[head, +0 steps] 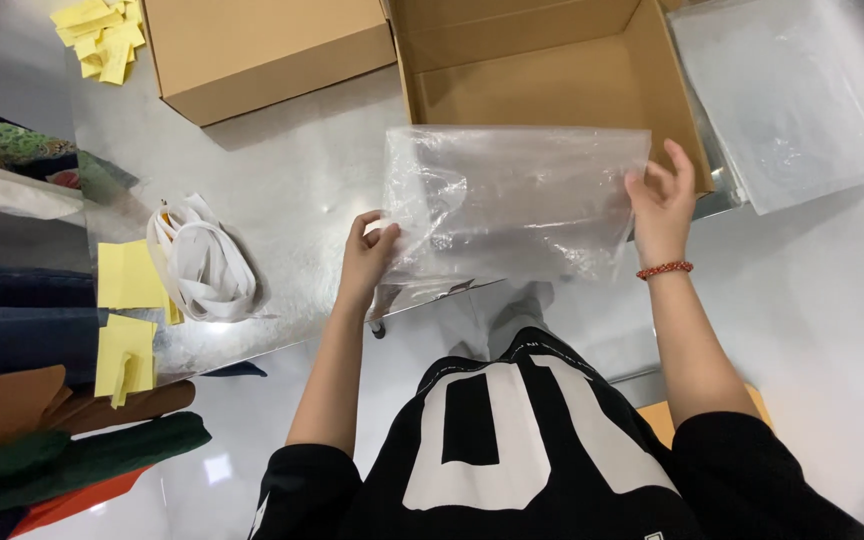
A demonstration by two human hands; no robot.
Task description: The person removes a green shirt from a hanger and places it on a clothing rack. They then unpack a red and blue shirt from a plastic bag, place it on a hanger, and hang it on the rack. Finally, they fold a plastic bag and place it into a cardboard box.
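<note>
Along the left edge of the shiny metal table [282,190] lie folded dark, brown and green cloths [42,430] with yellow paper slips [127,275] on top, within reach of the person. Just right of them sits a loose bundle of white fabric straps [202,262], and more yellow paper slips [102,35] are heaped at the table's far left corner beside a closed brown cardboard box [272,50].

The left hand [367,255] pinches the lower left edge of a clear, crinkled plastic bag [512,200] between thumb and curled fingers, at the table's near edge. The bag is stretched flat between both hands in front of an open brown cardboard box [552,70], probably to keep it taut. The right hand [662,195], with a red bead bracelet [664,269] on its wrist, grips the bag's right edge; its fingers are partly spread, though the exact grip behind the film is hard to tell.

A stack of clear plastic sheets [782,95] lies at the table's right edge.
</note>
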